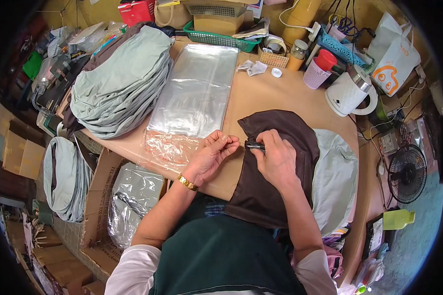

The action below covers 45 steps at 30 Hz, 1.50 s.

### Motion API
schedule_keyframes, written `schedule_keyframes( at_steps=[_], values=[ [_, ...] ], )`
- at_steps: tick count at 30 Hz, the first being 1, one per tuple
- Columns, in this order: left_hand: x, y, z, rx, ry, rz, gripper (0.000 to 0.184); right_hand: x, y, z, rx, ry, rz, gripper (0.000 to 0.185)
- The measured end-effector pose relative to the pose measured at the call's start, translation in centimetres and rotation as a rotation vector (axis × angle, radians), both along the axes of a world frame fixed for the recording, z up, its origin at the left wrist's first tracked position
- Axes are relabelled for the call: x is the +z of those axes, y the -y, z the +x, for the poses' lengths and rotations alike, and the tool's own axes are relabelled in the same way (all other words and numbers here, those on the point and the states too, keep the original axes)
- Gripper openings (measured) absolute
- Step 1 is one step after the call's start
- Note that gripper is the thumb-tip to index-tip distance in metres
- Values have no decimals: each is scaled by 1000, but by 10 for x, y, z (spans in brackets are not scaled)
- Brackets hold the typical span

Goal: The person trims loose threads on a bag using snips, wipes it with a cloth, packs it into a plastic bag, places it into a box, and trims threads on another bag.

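Observation:
A dark brown fabric piece [273, 169] lies over the front of the table, with pale grey-green fabric [334, 172] showing at its right. My right hand [278, 160] is over the brown cloth, its fingers closed around small black snips [255, 146] that point left. Just left of the cloth's edge, my left hand [214, 153] pinches thumb and finger together; whatever is between them is too fine to make out. A gold watch band [187, 182] circles the left wrist. Clear plastic bags [194, 91] lie in a flat stack beyond the left hand.
Folded grey-green fabric [123, 81] is piled at the back left. A white kettle [347, 93] and a pink cup [317, 74] stand at the back right, near a green basket [216, 39]. Below the table's left side, a cardboard box [101, 196] holds plastic-wrapped items. A black fan [407, 173] is at right.

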<state>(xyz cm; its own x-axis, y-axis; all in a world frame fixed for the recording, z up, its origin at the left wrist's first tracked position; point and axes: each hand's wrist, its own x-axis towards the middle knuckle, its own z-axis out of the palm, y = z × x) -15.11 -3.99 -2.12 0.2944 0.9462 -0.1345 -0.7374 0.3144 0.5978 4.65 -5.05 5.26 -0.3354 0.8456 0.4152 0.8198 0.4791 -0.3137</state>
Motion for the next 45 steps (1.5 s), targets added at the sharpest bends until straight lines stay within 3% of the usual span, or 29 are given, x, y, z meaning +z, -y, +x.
schedule_keyframes(
  at_steps=[11,17,27,32,42,45],
  values=[
    [1,3,2,-40,-5,42,14,-14,-17,-16,55,225,44,31],
    [-2,2,1,-9,22,14,14,10,-6,-14,16,82,-64,31],
    [1,3,1,-11,0,50,14,0,-9,-19,23,232,-4,36],
    [0,1,2,-1,30,39,14,16,3,-20,14,112,-49,37],
    [5,3,-8,16,33,75,13,-7,-5,-9,-58,-9,20,36],
    [10,0,-12,42,38,59,13,-6,2,-2,-132,-91,-99,33]
  ],
)
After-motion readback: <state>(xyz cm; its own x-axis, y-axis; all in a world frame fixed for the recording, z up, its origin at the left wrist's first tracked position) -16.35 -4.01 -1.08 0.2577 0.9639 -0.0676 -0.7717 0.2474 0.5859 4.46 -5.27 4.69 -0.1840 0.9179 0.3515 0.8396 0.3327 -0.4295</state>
